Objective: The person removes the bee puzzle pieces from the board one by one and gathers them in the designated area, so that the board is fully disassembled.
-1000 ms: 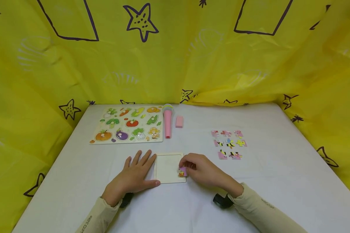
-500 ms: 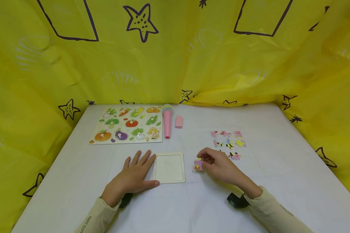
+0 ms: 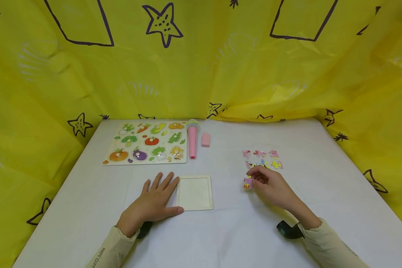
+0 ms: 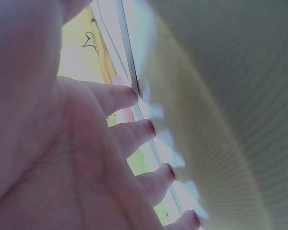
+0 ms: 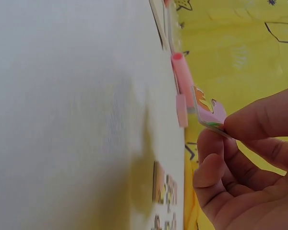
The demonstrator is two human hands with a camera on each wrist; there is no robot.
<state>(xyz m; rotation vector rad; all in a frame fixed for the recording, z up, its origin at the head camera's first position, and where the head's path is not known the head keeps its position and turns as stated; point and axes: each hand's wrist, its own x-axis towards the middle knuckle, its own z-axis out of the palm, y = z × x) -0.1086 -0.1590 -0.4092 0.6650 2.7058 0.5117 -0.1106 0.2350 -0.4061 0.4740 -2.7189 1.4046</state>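
My right hand (image 3: 271, 186) pinches a pink jigsaw piece (image 3: 247, 183) with an orange and yellow picture on it. In the right wrist view the jigsaw piece (image 5: 209, 110) is held between thumb and fingertips, raised above the white table. Past the hand lie several more jigsaw pieces (image 3: 259, 153) in rows, the nearest row mostly hidden by it. My left hand (image 3: 154, 201) rests flat with fingers spread at the left edge of a pale square puzzle frame (image 3: 195, 193), the thumb at its lower left corner. In the left wrist view its fingers (image 4: 129, 134) are stretched out.
A wooden vegetable puzzle board (image 3: 147, 143) lies at the back left. Beside it are a pink toy microphone (image 3: 192, 141) and a small pink block (image 3: 205, 140). A yellow patterned cloth (image 3: 201, 67) hangs round the back and sides of the white table (image 3: 234, 238).
My right hand has carried the jigsaw piece away from the puzzle frame, rightward to the front row of jigsaw pieces. The left hand has stayed in place.
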